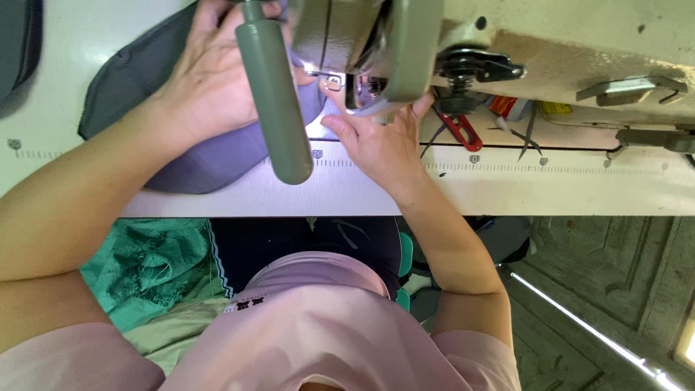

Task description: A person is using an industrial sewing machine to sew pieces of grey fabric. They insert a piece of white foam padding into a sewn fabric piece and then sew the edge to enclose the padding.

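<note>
A grey-purple fabric piece [210, 156] lies on the white sewing table [507, 192], running under the head of a sewing machine [579, 43]. My left hand [210, 80] presses flat on the fabric, partly behind a green cylindrical lever [274, 94]. My right hand [376, 141] rests on the table edge of the fabric, fingers bent toward the lit presser foot [337, 80]. The needle itself is hidden by the machine head.
Red-handled snips [460, 130] and thin tweezers [525, 134] lie on the table right of my right hand. A ruler scale [470, 163] runs along the table front. Green cloth [152, 261] lies below the table at left. Dark fabric [18, 43] sits far left.
</note>
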